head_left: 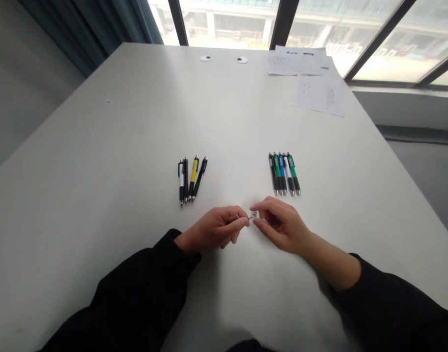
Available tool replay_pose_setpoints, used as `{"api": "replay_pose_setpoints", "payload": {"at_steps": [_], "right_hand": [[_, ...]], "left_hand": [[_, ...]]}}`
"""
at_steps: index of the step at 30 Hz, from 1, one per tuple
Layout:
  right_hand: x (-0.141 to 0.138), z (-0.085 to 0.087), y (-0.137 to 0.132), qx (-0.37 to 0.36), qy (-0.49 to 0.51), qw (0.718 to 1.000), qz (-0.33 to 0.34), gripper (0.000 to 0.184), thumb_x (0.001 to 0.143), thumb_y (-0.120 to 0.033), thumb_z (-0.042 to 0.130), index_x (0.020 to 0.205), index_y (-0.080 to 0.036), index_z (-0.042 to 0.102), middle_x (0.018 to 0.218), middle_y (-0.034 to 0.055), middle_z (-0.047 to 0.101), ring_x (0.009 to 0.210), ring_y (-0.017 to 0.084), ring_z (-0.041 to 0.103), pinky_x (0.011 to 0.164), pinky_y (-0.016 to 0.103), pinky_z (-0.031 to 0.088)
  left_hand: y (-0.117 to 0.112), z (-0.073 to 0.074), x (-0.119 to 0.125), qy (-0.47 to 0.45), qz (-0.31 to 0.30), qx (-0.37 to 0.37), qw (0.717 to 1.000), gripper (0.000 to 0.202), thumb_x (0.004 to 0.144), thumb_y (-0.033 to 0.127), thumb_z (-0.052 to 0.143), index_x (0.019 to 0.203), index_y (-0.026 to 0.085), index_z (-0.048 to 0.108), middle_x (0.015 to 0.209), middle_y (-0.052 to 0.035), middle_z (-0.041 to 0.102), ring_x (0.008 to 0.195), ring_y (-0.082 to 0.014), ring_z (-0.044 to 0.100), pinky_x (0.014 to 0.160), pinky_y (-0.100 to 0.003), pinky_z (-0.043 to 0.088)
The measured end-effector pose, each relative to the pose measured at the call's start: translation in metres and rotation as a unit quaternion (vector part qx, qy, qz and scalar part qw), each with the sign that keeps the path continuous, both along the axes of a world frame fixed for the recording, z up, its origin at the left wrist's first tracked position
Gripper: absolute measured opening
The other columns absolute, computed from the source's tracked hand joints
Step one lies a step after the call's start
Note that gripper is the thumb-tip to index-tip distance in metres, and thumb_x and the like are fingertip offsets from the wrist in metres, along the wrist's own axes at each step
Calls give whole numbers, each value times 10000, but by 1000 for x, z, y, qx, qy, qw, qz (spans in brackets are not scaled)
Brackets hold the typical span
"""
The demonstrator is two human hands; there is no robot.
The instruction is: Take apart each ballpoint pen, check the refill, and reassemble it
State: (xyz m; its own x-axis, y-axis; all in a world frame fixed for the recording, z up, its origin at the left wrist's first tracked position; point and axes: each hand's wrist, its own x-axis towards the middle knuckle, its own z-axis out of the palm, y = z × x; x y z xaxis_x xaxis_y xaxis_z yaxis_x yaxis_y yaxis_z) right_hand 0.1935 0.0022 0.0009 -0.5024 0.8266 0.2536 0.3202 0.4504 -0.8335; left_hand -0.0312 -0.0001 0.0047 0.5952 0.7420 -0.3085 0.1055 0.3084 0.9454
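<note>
Between the thumb and fingers of my left hand a thin grey stick-like pen part is pinched, most of it hidden by the hand. Its tip points right, with a small dark piece at the end, too small to make out. Around that end curves my right hand, thumb and forefinger apart; no firm grip shows. Beyond my left hand lies a group of black, white and yellow click pens. A row of green, blue, white and black click pens rests beyond my right hand.
The white table stretches to the windows. Printed papers lie at its far right corner. Two oval grommets are set near the back edge. A dark curtain hangs at the far left.
</note>
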Motion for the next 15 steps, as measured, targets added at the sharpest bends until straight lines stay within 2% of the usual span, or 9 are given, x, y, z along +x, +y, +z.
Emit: {"api": "replay_pose_setpoints", "payload": {"at_steps": [3,6,11,15], "right_hand": [[0,1,0,6,26,999,26,139,908,-165,651,1044,-184,664,795,15,550,594,108,477,516,250,387],[0,3,1,9,29,999,21,40,926,-158,632,941,-177,663,753,12,538,618,117,491,537,254,390],[12,4,4,20,17,998,-50,67,946,-179,610,889,-179,644,745,18,564,608,125,466,542,271,377],[20,-2,7,41,-33,994,-95,80,942,-202,632,899,-177,695,762,34,613,626,135,522,567,281,413]], "left_hand": [[0,1,1,11,-7,0,1000,255,971,383,551,885,151,612,539,63,551,358,-31,394,369,-141,298],[-1,3,1,31,-12,-4,999,277,963,392,566,844,146,614,536,55,562,348,-31,401,361,-143,294],[-1,3,1,36,-13,-12,999,300,963,397,559,799,148,590,546,49,568,347,-27,391,358,-142,288],[-1,3,0,41,-22,-4,999,300,960,394,565,798,143,600,551,44,571,356,-26,401,368,-140,293]]}}
